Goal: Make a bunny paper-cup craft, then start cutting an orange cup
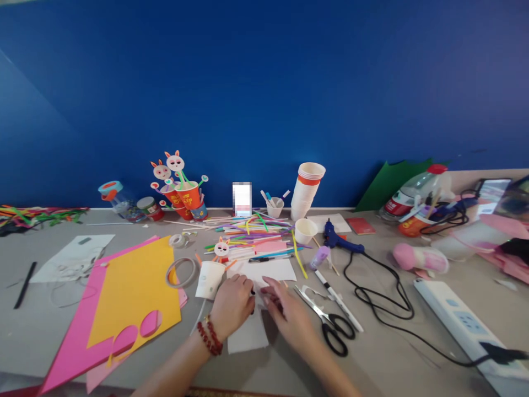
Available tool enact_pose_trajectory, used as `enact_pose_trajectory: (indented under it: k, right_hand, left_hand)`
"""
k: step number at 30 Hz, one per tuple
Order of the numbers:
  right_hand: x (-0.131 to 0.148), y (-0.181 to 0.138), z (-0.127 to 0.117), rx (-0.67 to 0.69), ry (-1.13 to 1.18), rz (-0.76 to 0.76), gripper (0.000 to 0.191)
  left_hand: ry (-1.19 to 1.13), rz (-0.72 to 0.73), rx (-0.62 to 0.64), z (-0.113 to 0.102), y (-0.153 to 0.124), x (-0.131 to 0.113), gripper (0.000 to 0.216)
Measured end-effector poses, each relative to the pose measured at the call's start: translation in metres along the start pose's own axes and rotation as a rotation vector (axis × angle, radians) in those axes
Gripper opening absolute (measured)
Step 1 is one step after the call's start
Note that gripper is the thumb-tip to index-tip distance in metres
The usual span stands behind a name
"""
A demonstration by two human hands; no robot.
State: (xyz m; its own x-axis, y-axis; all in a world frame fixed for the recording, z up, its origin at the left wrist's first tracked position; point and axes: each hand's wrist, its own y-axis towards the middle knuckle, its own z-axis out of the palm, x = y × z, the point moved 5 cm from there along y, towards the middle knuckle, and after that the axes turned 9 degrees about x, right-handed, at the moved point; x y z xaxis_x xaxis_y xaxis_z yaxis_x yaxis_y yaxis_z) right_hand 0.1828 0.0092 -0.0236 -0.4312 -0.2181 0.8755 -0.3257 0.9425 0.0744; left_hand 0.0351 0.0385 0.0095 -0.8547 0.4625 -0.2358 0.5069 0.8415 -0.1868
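Low over the table, my left hand (235,304) is closed, with a small dark object (252,303) showing at its fingertips; its kind is too hidden to tell. Just to the right, my right hand (287,311) is open, its fingers apart and nothing visible in them. A white sheet of paper (247,337) lies beneath my hands, and another sheet (279,269) is behind them. Beside my left hand is a white paper cup (210,280) with a rabbit face (221,248) and orange strips. Scissors (330,320) lie open right of my right hand.
Yellow card (136,286) covers the left. Tape rolls, colored pipe cleaners (248,237) and stacked cups (306,193) lie beyond my hands. A white marker (341,303), glue gun (341,240) with looping cord, and power strip (458,317) are at right. A blue wall stands behind.
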Motion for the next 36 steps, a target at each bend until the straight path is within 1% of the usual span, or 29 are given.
enact_pose_trajectory:
  k: [3, 7, 13, 16, 20, 22, 25, 29, 31, 33, 36]
  right_hand:
    - [0.003, 0.004, 0.009, -0.001, -0.082, 0.024, 0.047]
    - [0.002, 0.011, 0.015, -0.009, -0.085, 0.064, 0.046]
    - [0.0, 0.02, 0.017, -0.01, -0.112, 0.144, 0.05]
    - [0.002, 0.024, 0.018, -0.008, -0.152, 0.156, 0.054]
    - [0.001, 0.027, 0.018, -0.032, -0.175, 0.172, 0.053]
    - [-0.001, 0.027, 0.017, -0.063, -0.131, 0.178, 0.052]
    - [-0.003, 0.025, 0.011, -0.141, 0.032, 0.155, 0.05]
    - [-0.003, 0.022, 0.0, -0.256, 0.277, 0.104, 0.049]
    - [-0.001, 0.021, -0.004, -0.282, 0.383, 0.103, 0.051]
    - [0.002, 0.021, -0.006, -0.295, 0.455, 0.113, 0.054]
    - [0.008, 0.02, -0.009, -0.305, 0.492, 0.115, 0.056]
  left_hand:
    - [-0.029, 0.005, -0.021, 0.002, 0.001, 0.002, 0.009]
    - [-0.062, 0.006, -0.047, 0.003, 0.001, 0.005, 0.007]
    - [-0.093, 0.008, -0.065, 0.004, 0.0, 0.007, 0.006]
    - [-0.098, 0.008, -0.065, 0.003, 0.0, 0.007, 0.006]
    - [-0.105, 0.013, -0.068, 0.001, -0.002, 0.006, 0.006]
    - [-0.111, 0.015, -0.076, 0.0, -0.004, 0.005, 0.007]
    - [-0.116, -0.004, -0.105, -0.003, -0.007, 0.002, 0.006]
    - [-0.124, -0.005, -0.239, -0.009, -0.012, 0.0, 0.007]
    - [-0.128, 0.04, -0.309, -0.011, -0.013, -0.002, 0.005]
    - [-0.118, 0.103, -0.349, -0.011, -0.014, -0.006, 0.002]
    - [-0.11, 0.164, -0.386, -0.012, -0.015, -0.011, 0.011]
